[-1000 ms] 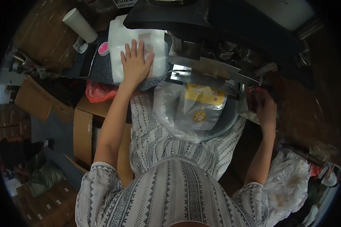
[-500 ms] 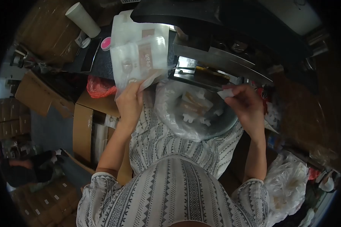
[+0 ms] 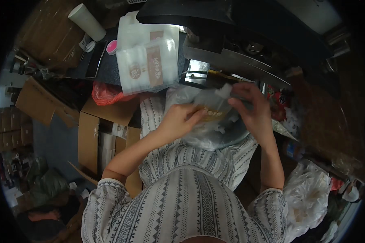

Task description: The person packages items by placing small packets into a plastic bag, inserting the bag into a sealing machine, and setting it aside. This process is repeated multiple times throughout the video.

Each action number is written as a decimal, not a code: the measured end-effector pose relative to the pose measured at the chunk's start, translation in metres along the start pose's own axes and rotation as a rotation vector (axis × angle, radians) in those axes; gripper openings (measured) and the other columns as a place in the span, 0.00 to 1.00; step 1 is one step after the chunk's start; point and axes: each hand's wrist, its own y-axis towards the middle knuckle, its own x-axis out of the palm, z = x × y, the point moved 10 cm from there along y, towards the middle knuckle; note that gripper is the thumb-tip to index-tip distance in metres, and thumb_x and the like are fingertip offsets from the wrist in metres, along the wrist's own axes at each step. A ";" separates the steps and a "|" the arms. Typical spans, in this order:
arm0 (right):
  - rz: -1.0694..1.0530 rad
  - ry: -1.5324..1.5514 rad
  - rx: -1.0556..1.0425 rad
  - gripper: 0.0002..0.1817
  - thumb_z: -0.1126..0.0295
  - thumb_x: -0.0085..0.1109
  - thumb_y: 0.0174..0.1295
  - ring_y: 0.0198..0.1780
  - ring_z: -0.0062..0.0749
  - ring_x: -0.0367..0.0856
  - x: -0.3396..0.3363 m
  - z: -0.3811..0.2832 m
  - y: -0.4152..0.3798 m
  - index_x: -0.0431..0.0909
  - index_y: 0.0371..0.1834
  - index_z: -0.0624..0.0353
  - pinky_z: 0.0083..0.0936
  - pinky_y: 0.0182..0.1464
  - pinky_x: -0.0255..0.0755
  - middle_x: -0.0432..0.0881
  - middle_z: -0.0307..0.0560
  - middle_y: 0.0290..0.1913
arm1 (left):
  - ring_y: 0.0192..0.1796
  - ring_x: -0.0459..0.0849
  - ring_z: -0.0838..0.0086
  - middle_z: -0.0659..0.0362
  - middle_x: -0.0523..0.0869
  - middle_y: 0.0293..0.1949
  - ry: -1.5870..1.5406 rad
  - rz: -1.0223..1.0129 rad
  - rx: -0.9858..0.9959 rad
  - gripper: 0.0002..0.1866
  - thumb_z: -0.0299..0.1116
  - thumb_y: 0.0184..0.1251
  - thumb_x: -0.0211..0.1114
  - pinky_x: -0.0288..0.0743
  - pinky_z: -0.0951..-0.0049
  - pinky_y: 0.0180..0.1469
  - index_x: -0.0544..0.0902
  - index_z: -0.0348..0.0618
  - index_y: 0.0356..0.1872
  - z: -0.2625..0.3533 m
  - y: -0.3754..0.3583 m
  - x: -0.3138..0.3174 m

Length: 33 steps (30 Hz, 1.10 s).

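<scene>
My left hand [image 3: 179, 118] and my right hand [image 3: 250, 106] both grip a small clear pouch with a yellow-brown label [image 3: 213, 109], held over a bowl lined with clear plastic [image 3: 202, 135] in my lap. Small white sachets lie in that bowl. A stack of white printed pouches [image 3: 148, 65] rests on the dark bench to the upper left, apart from both hands.
A black machine [image 3: 231, 24] with a metal plate fills the top. A white paper cup [image 3: 86, 22], a pink lid [image 3: 111, 47], a red bag [image 3: 105, 94] and cardboard boxes [image 3: 89, 137] lie left. White plastic bags [image 3: 312, 194] sit lower right.
My left hand has let go of the white pouch stack and come down to the bowl. Both hands have closed together on one small pouch.
</scene>
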 end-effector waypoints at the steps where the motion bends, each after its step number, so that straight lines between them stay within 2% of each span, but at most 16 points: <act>1: -0.001 -0.001 -0.003 0.13 0.72 0.66 0.58 0.45 0.40 0.85 -0.006 0.000 -0.001 0.78 0.46 0.59 0.25 0.45 0.77 0.85 0.49 0.43 | 0.29 0.86 0.71 0.54 0.85 0.30 -0.218 -0.056 -0.231 0.10 0.34 0.67 0.63 0.75 0.69 0.31 0.84 0.37 0.39 -0.024 0.005 0.013; 4: 0.059 -0.388 -0.047 0.16 0.73 0.64 0.61 0.51 0.26 0.82 -0.039 -0.002 -0.012 0.76 0.51 0.64 0.22 0.50 0.73 0.84 0.49 0.47 | 0.28 0.84 0.79 0.57 0.86 0.31 -0.410 -0.119 -0.293 0.11 0.35 0.69 0.63 0.75 0.71 0.29 0.83 0.36 0.42 -0.031 0.035 0.023; 6: 0.097 -0.476 0.232 0.14 0.68 0.61 0.63 0.45 0.49 0.84 -0.066 0.030 -0.020 0.76 0.50 0.59 0.33 0.47 0.76 0.84 0.52 0.46 | 0.29 0.82 0.81 0.60 0.84 0.28 -0.580 -0.096 -0.394 0.13 0.37 0.70 0.62 0.75 0.78 0.32 0.83 0.35 0.39 -0.025 0.041 0.028; 7: 0.097 -0.478 0.232 0.14 0.68 0.61 0.63 0.45 0.49 0.84 -0.077 0.041 -0.015 0.76 0.50 0.59 0.33 0.47 0.76 0.84 0.52 0.46 | 0.29 0.81 0.83 0.63 0.82 0.25 -0.748 -0.071 -0.496 0.15 0.40 0.71 0.62 0.75 0.84 0.35 0.83 0.34 0.37 -0.027 0.040 0.031; 9: 0.394 -0.904 -0.163 0.13 0.70 0.56 0.66 0.46 0.51 0.82 -0.103 0.026 -0.006 0.75 0.53 0.58 0.39 0.47 0.75 0.81 0.55 0.49 | 0.33 0.81 0.82 0.62 0.83 0.29 -0.756 -0.081 -0.466 0.16 0.40 0.71 0.62 0.76 0.83 0.37 0.82 0.32 0.41 -0.026 0.037 0.034; 11: 0.307 -0.957 -0.044 0.14 0.71 0.55 0.66 0.48 0.52 0.81 -0.102 0.067 0.003 0.74 0.54 0.57 0.40 0.47 0.74 0.81 0.56 0.50 | 0.36 0.82 0.81 0.60 0.84 0.33 -0.759 -0.091 -0.432 0.17 0.40 0.71 0.62 0.77 0.81 0.39 0.81 0.31 0.44 -0.030 0.034 0.029; 13: 0.228 -1.007 0.055 0.15 0.72 0.53 0.66 0.49 0.53 0.80 -0.102 0.082 0.015 0.72 0.56 0.56 0.42 0.48 0.74 0.80 0.56 0.50 | 0.39 0.84 0.73 0.55 0.84 0.41 -0.118 0.419 0.014 0.20 0.39 0.71 0.62 0.78 0.75 0.42 0.77 0.30 0.51 -0.014 0.030 -0.060; 14: 0.241 -0.953 0.143 0.17 0.72 0.54 0.65 0.48 0.53 0.81 -0.108 0.087 0.015 0.71 0.58 0.55 0.42 0.47 0.74 0.80 0.57 0.49 | 0.39 0.84 0.73 0.55 0.84 0.41 -0.115 0.419 0.009 0.20 0.39 0.71 0.62 0.78 0.75 0.42 0.77 0.30 0.51 -0.028 0.026 -0.070; 16: 0.251 -0.895 0.241 0.19 0.72 0.54 0.64 0.47 0.53 0.81 -0.112 0.091 0.005 0.70 0.59 0.55 0.42 0.47 0.74 0.80 0.57 0.48 | 0.39 0.86 0.57 0.47 0.84 0.44 1.282 0.670 0.285 0.15 0.32 0.67 0.62 0.80 0.65 0.40 0.79 0.37 0.52 -0.001 0.007 -0.073; 20: 0.205 -0.782 0.202 0.13 0.70 0.57 0.62 0.38 0.52 0.82 -0.106 0.065 -0.011 0.75 0.49 0.58 0.40 0.40 0.75 0.82 0.55 0.38 | 0.36 0.83 0.52 0.50 0.83 0.39 0.973 0.614 0.312 0.12 0.28 0.63 0.62 0.78 0.62 0.38 0.80 0.40 0.47 -0.014 -0.022 -0.084; 22: 0.137 -0.655 0.233 0.10 0.71 0.59 0.60 0.34 0.49 0.82 -0.102 0.050 -0.018 0.76 0.45 0.59 0.37 0.37 0.75 0.82 0.54 0.34 | 0.37 0.82 0.53 0.51 0.82 0.37 0.680 0.557 -0.044 0.08 0.26 0.62 0.62 0.76 0.61 0.35 0.81 0.41 0.42 -0.043 -0.030 -0.113; 23: 0.131 -0.472 0.214 0.10 0.73 0.60 0.59 0.31 0.42 0.81 -0.098 0.041 -0.022 0.77 0.43 0.58 0.33 0.36 0.74 0.82 0.51 0.31 | 0.37 0.82 0.53 0.51 0.82 0.37 0.681 0.561 -0.048 0.08 0.26 0.62 0.62 0.76 0.61 0.35 0.81 0.41 0.42 -0.039 -0.030 -0.114; 27: -0.082 -0.186 -0.049 0.15 0.78 0.64 0.54 0.27 0.25 0.76 -0.036 -0.010 -0.011 0.78 0.46 0.57 0.23 0.33 0.72 0.80 0.42 0.29 | 0.37 0.81 0.53 0.53 0.81 0.35 0.697 0.624 0.112 0.06 0.25 0.61 0.62 0.74 0.60 0.35 0.81 0.43 0.39 -0.020 -0.015 -0.107; 29: -0.085 -0.178 -0.033 0.16 0.78 0.64 0.54 0.27 0.25 0.76 -0.013 -0.021 -0.005 0.79 0.47 0.57 0.24 0.34 0.72 0.80 0.41 0.30 | 0.36 0.81 0.53 0.53 0.81 0.34 0.766 0.634 0.112 0.07 0.25 0.61 0.63 0.74 0.60 0.35 0.82 0.43 0.40 -0.020 -0.005 -0.104; 31: -0.081 -0.168 -0.006 0.16 0.78 0.64 0.54 0.28 0.25 0.77 -0.011 -0.020 -0.002 0.79 0.48 0.56 0.24 0.34 0.73 0.80 0.40 0.30 | 0.33 0.82 0.57 0.52 0.82 0.33 0.745 0.607 0.370 0.07 0.24 0.60 0.66 0.75 0.64 0.35 0.84 0.41 0.39 -0.003 -0.005 -0.088; 33: -0.195 -0.165 -0.063 0.17 0.79 0.64 0.55 0.30 0.27 0.78 -0.007 -0.019 -0.005 0.78 0.49 0.56 0.24 0.35 0.73 0.81 0.44 0.34 | 0.34 0.82 0.56 0.53 0.81 0.32 0.669 0.552 0.234 0.09 0.24 0.58 0.66 0.75 0.63 0.35 0.84 0.42 0.41 -0.017 -0.018 -0.097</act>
